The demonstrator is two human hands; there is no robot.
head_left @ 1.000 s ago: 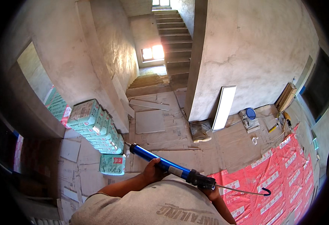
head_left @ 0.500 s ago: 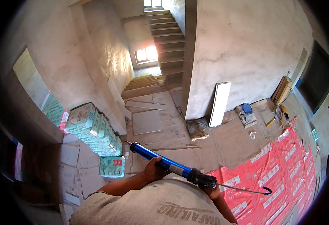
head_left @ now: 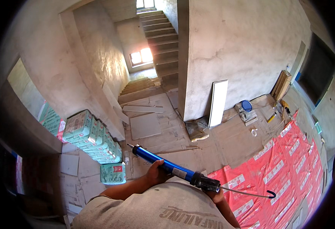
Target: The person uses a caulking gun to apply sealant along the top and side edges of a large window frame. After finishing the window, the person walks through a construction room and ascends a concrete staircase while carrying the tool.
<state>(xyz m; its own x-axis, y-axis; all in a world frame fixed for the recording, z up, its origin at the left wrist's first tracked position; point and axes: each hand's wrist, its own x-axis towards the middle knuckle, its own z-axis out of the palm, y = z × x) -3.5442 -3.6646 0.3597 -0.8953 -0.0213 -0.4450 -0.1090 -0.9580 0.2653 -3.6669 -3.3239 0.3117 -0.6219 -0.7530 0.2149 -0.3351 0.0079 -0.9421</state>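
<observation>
A blue-barrelled caulking gun (head_left: 167, 165) lies slantwise in front of my body, its thin nozzle toward the upper left. My left hand (head_left: 158, 174) is wrapped round the middle of the barrel, thumb on top. At the black rear end, my right hand (head_left: 215, 196) grips the gun from below; the body of the tool hides most of its fingers. From that end a thin metal rod (head_left: 247, 194) with a hooked black tip sticks out to the right.
Green-wrapped bags (head_left: 94, 135) are stacked at the left, one separate bag (head_left: 112, 173) before them. Red sheeting (head_left: 278, 171) covers the right floor. A white panel (head_left: 218, 103) leans on the wall near a blue lid (head_left: 246, 105). Stairs (head_left: 161, 38) rise behind.
The room has shifted slightly left in the view as my head turned a little. Both hands keep the same hold on the caulking gun.
</observation>
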